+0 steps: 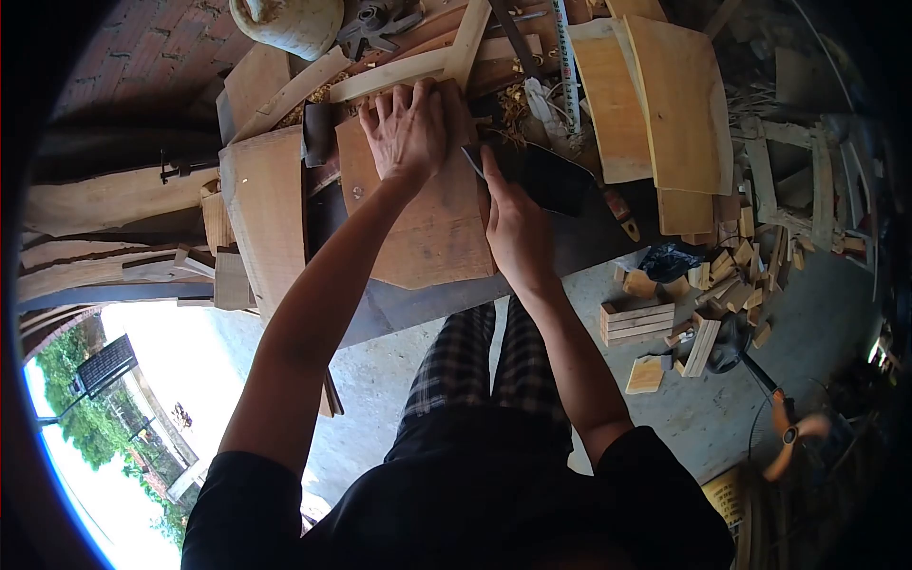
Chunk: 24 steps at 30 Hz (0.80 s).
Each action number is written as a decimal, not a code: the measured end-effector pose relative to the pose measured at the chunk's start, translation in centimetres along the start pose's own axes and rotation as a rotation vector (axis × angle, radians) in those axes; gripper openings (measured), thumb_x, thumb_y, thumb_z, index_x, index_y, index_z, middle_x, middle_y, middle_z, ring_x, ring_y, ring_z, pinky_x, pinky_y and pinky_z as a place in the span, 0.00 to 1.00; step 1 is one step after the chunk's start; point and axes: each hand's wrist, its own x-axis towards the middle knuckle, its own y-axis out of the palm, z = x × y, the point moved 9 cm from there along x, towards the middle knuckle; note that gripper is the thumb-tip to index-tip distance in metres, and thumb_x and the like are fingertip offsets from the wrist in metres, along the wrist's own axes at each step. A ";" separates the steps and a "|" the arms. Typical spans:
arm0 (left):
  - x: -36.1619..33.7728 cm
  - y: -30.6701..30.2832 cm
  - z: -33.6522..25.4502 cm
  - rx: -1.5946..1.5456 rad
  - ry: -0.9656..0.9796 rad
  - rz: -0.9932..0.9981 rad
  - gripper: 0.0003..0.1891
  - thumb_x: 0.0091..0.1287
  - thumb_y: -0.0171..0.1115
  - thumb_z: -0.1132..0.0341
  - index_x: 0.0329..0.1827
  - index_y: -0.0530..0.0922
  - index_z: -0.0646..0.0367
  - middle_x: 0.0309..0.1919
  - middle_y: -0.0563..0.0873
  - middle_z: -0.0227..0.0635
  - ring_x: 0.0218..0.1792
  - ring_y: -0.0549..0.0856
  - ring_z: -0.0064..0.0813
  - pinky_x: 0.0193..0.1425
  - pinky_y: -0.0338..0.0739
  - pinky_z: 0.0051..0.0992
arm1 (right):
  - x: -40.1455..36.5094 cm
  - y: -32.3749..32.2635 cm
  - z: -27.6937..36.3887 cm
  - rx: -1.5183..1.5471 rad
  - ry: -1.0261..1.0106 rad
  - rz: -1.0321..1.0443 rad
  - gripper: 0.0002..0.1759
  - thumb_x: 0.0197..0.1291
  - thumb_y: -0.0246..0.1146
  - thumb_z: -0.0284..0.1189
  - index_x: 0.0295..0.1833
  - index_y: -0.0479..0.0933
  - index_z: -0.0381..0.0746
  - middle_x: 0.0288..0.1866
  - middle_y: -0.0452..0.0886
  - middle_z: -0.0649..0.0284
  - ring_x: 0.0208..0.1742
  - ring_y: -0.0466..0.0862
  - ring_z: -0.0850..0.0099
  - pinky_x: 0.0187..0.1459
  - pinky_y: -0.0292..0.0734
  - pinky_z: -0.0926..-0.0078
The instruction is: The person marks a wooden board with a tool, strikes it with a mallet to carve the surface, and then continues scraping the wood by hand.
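My left hand [408, 138] lies on a reddish-brown wooden board [427, 233], its fingers spread toward the board's far end. My right hand [520, 228] is at the board's right edge, fingers closed on a thin dark curved piece [473, 161] that looks like sandpaper. Most of that piece is hidden by the fingers. The board lies flat on a dark worktop [399, 302], its near corners cut at an angle. Just right of my right hand is a flat black item [559, 180], and beyond it a paintbrush [620, 211].
Curved wooden panels [679, 104] lie at the right, near a tape measure [569, 71]. Another board [266, 199] lies left. A pale container [290, 24] stands at the back. Wood offcuts [638, 323] and a fan [793, 432] are on the floor at right.
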 end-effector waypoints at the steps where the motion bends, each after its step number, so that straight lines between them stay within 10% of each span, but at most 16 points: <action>1: 0.1 0.0 -0.1 0.006 0.012 -0.002 0.19 0.79 0.48 0.52 0.67 0.76 0.44 0.58 0.81 0.41 0.67 0.74 0.46 0.79 0.51 0.55 | -1.2 -0.4 0.3 -0.044 -0.024 -0.008 0.29 0.74 0.56 0.29 0.79 0.66 0.53 0.39 0.85 0.51 0.35 0.89 0.51 0.35 0.85 0.54; 24: 0.1 0.9 1.3 0.081 -0.073 -0.030 0.23 0.79 0.43 0.48 0.69 0.76 0.45 0.64 0.80 0.39 0.69 0.74 0.43 0.77 0.52 0.53 | -2.0 -0.6 -0.7 -0.041 0.038 0.051 0.31 0.72 0.58 0.31 0.80 0.65 0.55 0.39 0.85 0.53 0.35 0.89 0.51 0.36 0.87 0.55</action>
